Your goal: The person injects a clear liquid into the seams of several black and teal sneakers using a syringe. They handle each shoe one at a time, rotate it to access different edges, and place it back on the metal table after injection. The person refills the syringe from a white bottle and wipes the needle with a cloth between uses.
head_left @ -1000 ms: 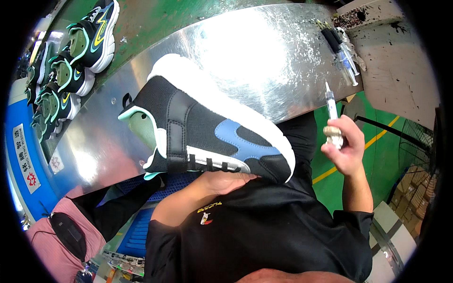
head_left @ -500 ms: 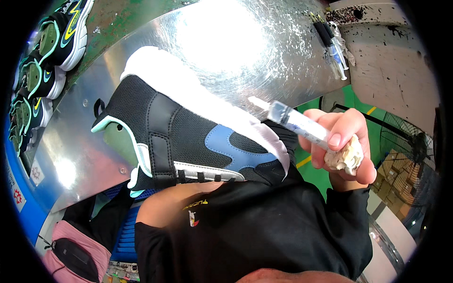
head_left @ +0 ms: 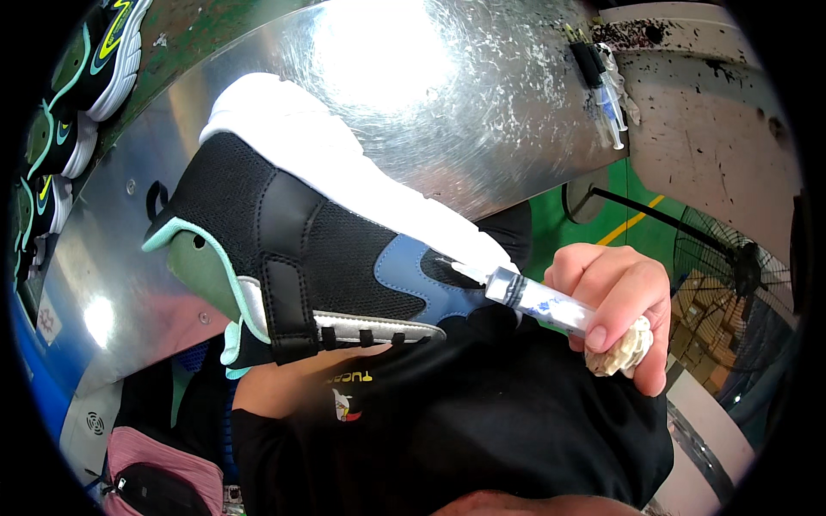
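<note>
A black mesh shoe point(head_left: 348, 228) with a white sole, blue side overlay and mint collar lies on its side in front of my chest, partly over the metal table. My left forearm point(head_left: 297, 377) runs behind it; the shoe hides that hand and its fingers. In my right hand point(head_left: 621, 297), closed fingers grip a clear syringe point(head_left: 542, 303) along with a crumpled off-white wad point(head_left: 621, 348). The syringe's pale tip points left at the toe end, over the dark mesh by the blue overlay. Whether it touches cannot be made out.
Several similar shoes point(head_left: 112, 64) stand along the left. A scratched metal table point(head_left: 482, 146) spans the middle, with more syringes point(head_left: 602, 86) at its far right corner. A pink bag point(head_left: 163, 469) is at lower left; a black fan point(head_left: 731, 267) stands at right.
My right hand has lowered, bringing the syringe tip from above the sole down over the shoe's toe side. The shoe appears slightly farther left; the view has shifted a little as well.
</note>
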Motion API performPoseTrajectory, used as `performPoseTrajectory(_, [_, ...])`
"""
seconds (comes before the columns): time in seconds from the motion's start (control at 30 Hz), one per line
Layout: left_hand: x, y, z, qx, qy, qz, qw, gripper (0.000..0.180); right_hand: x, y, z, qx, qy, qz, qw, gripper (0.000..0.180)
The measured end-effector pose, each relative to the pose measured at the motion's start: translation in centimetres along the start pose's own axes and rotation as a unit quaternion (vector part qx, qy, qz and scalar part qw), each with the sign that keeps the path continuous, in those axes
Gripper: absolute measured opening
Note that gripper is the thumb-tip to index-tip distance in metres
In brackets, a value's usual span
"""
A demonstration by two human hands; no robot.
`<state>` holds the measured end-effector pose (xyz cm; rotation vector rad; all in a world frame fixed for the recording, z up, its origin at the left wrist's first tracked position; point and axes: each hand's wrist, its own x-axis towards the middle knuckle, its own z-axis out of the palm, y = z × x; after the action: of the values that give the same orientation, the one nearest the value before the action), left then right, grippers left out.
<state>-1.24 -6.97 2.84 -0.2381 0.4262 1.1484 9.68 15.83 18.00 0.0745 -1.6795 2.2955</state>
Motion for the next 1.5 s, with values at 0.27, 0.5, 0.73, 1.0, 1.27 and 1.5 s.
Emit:
performPoseTrajectory(0.27, [-0.1, 0.0, -0.1, 0.013, 0.013, -0.015, 1.0, 0.045, 0.0, 0.1, 0.2, -0.034, 0.003, 0.027, 0.999, 0.054])
performPoseTrajectory(0.5, [-0.1, 0.0, 0.0, 0.026, 0.027, -0.022, 0.999, 0.045, 0.6, -1.2, 0.4, -0.098, -0.028, 0.052, 0.993, 0.049])
performPoseTrajectory(0.73, [0.1, -0.1, 0.2, 0.041, 0.04, -0.028, 0.998, 0.046, 0.6, -2.1, 0.7, -0.117, -0.03, 0.057, 0.991, 0.047])
performPoseTrajectory(1.0, [-0.8, -0.1, 0.2, 0.085, 0.082, -0.032, 0.993, 0.046, 0.0, -2.6, 0.7, -0.106, -0.021, 0.066, 0.992, 0.051])
performPoseTrajectory(1.27, [-4.9, 4.1, 3.9, 0.203, 0.178, -0.021, 0.963, 0.045, -2.7, -1.3, -1.9, -0.175, 0.207, -0.03, 0.962, 0.048])
performPoseTrajectory(1.5, [-15.6, 6.5, -0.9, 0.017, 0.192, 0.142, 0.971, 0.066, -1.4, 5.6, -5.6, -0.528, 0.24, -0.039, 0.814, 0.049])
